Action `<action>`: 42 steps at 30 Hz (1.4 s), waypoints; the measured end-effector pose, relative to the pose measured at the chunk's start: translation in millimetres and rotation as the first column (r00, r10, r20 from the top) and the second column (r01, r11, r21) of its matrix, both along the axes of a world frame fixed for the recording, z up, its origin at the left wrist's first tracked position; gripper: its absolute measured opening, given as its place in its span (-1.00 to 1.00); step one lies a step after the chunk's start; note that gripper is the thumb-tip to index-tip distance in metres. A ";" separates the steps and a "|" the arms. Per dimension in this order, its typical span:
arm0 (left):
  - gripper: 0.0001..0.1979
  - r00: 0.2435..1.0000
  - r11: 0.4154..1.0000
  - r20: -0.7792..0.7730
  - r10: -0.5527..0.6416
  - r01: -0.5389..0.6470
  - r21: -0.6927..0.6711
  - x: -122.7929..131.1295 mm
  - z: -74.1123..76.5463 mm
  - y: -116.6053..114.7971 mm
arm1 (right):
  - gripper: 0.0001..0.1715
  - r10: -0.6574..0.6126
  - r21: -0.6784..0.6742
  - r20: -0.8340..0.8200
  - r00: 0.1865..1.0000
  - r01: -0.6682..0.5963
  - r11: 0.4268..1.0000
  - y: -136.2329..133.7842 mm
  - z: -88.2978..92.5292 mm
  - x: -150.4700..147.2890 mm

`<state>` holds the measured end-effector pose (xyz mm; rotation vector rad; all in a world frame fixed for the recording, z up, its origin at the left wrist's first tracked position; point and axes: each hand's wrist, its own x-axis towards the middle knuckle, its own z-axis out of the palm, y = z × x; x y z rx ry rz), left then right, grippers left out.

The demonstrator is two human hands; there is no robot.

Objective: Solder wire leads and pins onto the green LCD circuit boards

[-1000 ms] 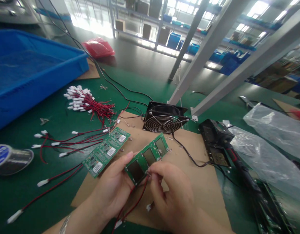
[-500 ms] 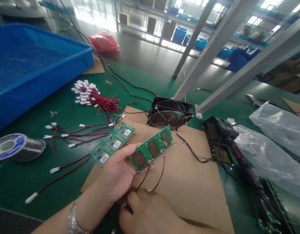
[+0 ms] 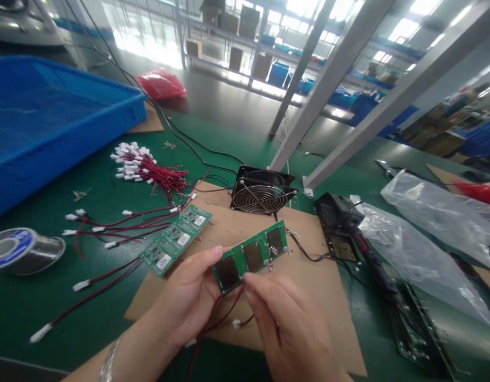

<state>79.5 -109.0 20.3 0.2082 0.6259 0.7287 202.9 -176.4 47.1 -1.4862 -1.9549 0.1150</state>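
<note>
Head view: left hand point(image 3: 192, 298) clamps circuit board point(image 3: 250, 255), frame centre!
Right hand point(image 3: 292, 313): fingers pinched together.
Red wire point(image 3: 240, 293): tugging could loosen it.

Green circuit board point(image 3: 250, 256), red wires point(image 3: 169, 178), white connectors point(image 3: 131, 159), blue bin point(image 3: 89, 119)

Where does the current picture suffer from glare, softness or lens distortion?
Head view, top: the windows blow out to white and the floor glares; head view, centre: the held circuit board is clear in outline, but the white labels nearby are unreadable; head view, left edge: the wire spool looks stretched, likely wide-angle distortion.
</note>
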 end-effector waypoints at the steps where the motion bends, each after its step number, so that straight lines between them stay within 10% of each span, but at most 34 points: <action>1: -0.82 1.000 1.000 0.018 0.004 -0.004 0.009 -0.2 0.6 -2.2 | -0.80 -0.052 0.013 0.003 0.999 0.051 0.999 2.1 -1.9 0.2; 18: -0.86 0.999 0.997 0.012 0.050 -0.050 -0.051 4.5 3.5 -17.3 | -0.79 -0.098 0.068 0.063 0.993 0.093 0.993 7.0 -11.7 -2.2; 24: -0.86 0.994 0.985 -0.087 0.061 -0.046 0.168 3.5 3.6 -18.7 | -0.79 -0.125 0.067 0.057 0.991 0.121 0.990 6.1 -14.2 -5.2; 42: -0.80 0.756 0.826 -0.630 0.175 0.236 0.512 -23.7 -3.9 -7.8 | -0.82 -0.165 -0.250 -0.549 0.820 0.028 0.968 17.4 -25.9 -12.8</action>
